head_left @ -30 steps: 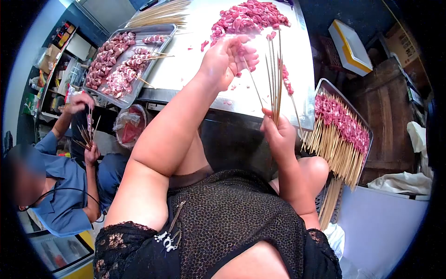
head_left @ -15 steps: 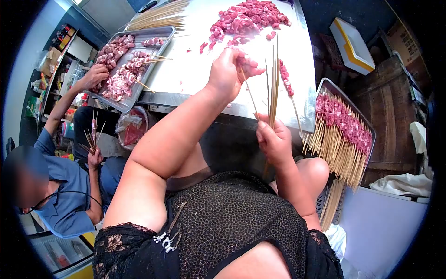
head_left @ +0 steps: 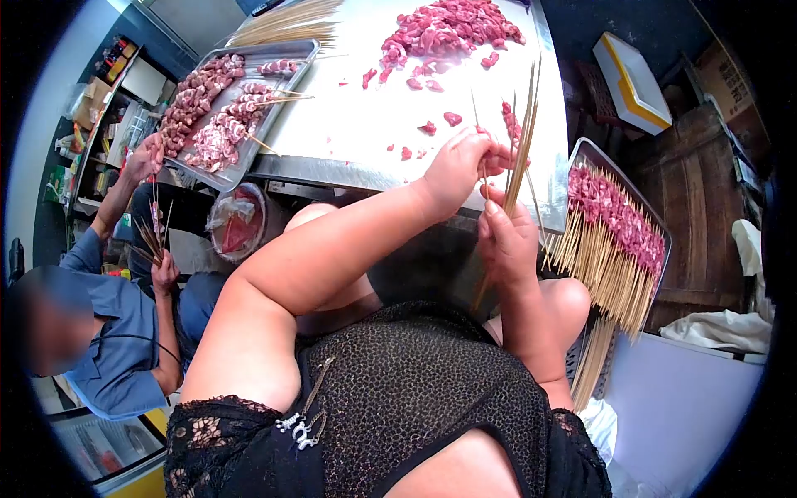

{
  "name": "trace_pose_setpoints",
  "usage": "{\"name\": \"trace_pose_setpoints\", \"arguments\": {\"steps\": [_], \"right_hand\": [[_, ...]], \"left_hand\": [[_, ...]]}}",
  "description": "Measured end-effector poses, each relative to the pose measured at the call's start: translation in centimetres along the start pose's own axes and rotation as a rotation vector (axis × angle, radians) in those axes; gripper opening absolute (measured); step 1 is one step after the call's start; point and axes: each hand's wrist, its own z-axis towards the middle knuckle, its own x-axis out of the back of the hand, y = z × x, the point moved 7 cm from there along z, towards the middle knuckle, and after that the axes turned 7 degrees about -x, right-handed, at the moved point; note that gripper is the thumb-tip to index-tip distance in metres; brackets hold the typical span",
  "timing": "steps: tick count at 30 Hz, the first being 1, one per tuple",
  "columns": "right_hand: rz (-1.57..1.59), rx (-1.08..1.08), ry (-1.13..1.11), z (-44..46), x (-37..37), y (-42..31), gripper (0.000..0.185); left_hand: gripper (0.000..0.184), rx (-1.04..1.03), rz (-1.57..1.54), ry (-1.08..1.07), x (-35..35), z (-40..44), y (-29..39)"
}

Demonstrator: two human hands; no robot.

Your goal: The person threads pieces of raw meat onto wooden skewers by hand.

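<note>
My right hand (head_left: 508, 236) is closed around a bundle of thin bamboo skewers (head_left: 523, 145) pointing up and away from me. Just above it, my left hand (head_left: 461, 173) has its fingers pinched at a single bamboo skewer (head_left: 485, 178); whether meat is inside the pinch is hidden. Behind both hands, a skewer threaded with meat (head_left: 510, 120) lies on the metal table (head_left: 357, 116), partly covered by the bundle. Small loose meat pieces (head_left: 452, 119) lie just beyond my left hand, and a large pile of cut meat (head_left: 452, 33) sits farther back.
At right, a tray (head_left: 581, 148) holds many meat skewers, handles toward me. A metal tray (head_left: 264, 137) of meat is at left, where a co-worker (head_left: 133, 332) holds skewers. More bare skewers (head_left: 286, 25) lie at the back left. A lined bucket (head_left: 266, 220) stands below the table.
My left hand has moved right and toward me, close to my right hand. Meat seen at its fingers no longer shows there. The co-worker's hand has drawn back from the left tray.
</note>
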Motion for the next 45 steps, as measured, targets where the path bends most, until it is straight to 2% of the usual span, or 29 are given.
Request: {"name": "trace_pose_setpoints", "arguments": {"steps": [3, 6, 7, 8, 9, 10, 11, 13, 14, 16, 17, 18, 21, 23, 24, 26, 27, 30, 36, 38, 40, 42, 45], "right_hand": [[0.028, 0.023, 0.023, 0.0, 0.2, -0.2, 0.023], [0.034, 0.064, 0.035, 0.3, 0.8, -1.2, 0.023], [0.024, 0.071, 0.016, 0.3, 1.1, -1.4, 0.023], [0.015, 0.076, -0.002, 0.3, 1.2, -1.6, 0.023], [0.018, 0.062, -0.023, 0.1, 1.1, -1.8, 0.022], [0.024, 0.064, -0.023, 0.3, 1.2, -1.6, 0.022], [0.019, 0.064, -0.022, 0.6, 1.1, -1.3, 0.022], [-0.005, 0.033, -0.012, 0.6, 1.1, -1.1, 0.021], [0.002, 0.033, -0.01, 0.6, 1.2, -1.2, 0.021], [0.002, 0.008, -0.035, 0.7, 0.9, -1.1, 0.021], [-0.003, -0.004, -0.026, 0.8, 1.0, -1.0, 0.022], [0.001, -0.001, -0.022, 0.7, 1.1, -1.0, 0.022], [0.032, 0.004, -0.035, 0.7, 1.2, -1.0, 0.022], [0.037, -0.007, -0.041, 0.5, 1.5, -1.1, 0.022], [0.036, -0.019, -0.057, 0.5, 1.5, -1.1, 0.022], [0.03, -0.008, -0.046, 0.6, 1.4, -1.0, 0.022], [0.016, 0.004, -0.033, 0.6, 1.4, -1.0, 0.022], [-0.039, -0.045, -0.059, 0.5, 1.0, -0.9, 0.022], [-0.211, -0.025, -0.078, 0.9, 0.9, 0.5, 0.022], [-0.251, -0.013, -0.054, 0.9, 0.9, 0.6, 0.022], [-0.291, 0.001, -0.033, 1.0, 1.0, 0.6, 0.021], [-0.256, 0.025, -0.012, 1.1, 1.3, 0.5, 0.021], [-0.22, 0.021, -0.005, 1.3, 1.5, 0.5, 0.021]], "left_hand": [[0.03, 0.02, 0.093, -0.012, 0.2, -0.2, -0.6], [0.05, 0.064, 0.54, -0.14, 0.6, 0.9, 1.0], [0.055, -0.005, 0.623, -0.124, 1.4, 2.0, 2.4], [0.055, -0.138, 0.684, -0.04, 3.4, 3.5, 3.8], [0.047, -0.135, 0.704, 0.114, 4.8, 4.4, 6.0], [0.035, -0.205, 0.843, 0.179, 7.5, 6.3, 7.1], [0.026, -0.165, 0.916, 0.222, 8.1, 7.0, 8.6], [0.027, -0.168, 1.32, 0.275, 11.6, 9.3, 9.4], [0.027, -0.166, 1.325, 0.271, 12.2, 9.9, 9.4], [0.028, 0.098, 1.668, 0.241, 13.6, 11.1, 8.4], [0.028, 0.123, 1.715, 0.287, 14.2, 11.4, 7.8], [0.025, 0.234, 1.696, 0.219, 15.1, 11.3, 6.4], [0.025, 0.132, 1.667, 0.186, 15.7, 11.2, 5.5], [0.023, 0.198, 1.385, 0.202, 17.0, 11.0, 4.9], [0.023, 0.201, 1.389, 0.201, 16.7, 10.6, 5.3], [0.02, 0.135, 1.073, 0.365, 15.9, 8.9, 7.2], [0.017, 0.066, 0.973, 0.361, 15.2, 8.4, 7.9], [0.02, 0.093, 0.636, 0.373, 12.8, 6.2, 8.8], [0.019, -0.041, 0.353, 0.384, 11.5, 4.0, 8.0], [0.021, -0.063, 0.35, 0.382, 11.3, 3.7, 8.0], [0.024, -0.078, 0.439, 0.282, 10.2, 3.6, 8.4], [0.027, -0.061, 0.535, 0.293, 10.1, 3.2, 8.5], [0.03, -0.095, 0.962, 0.13, 9.9, 3.2, 8.6]]}}
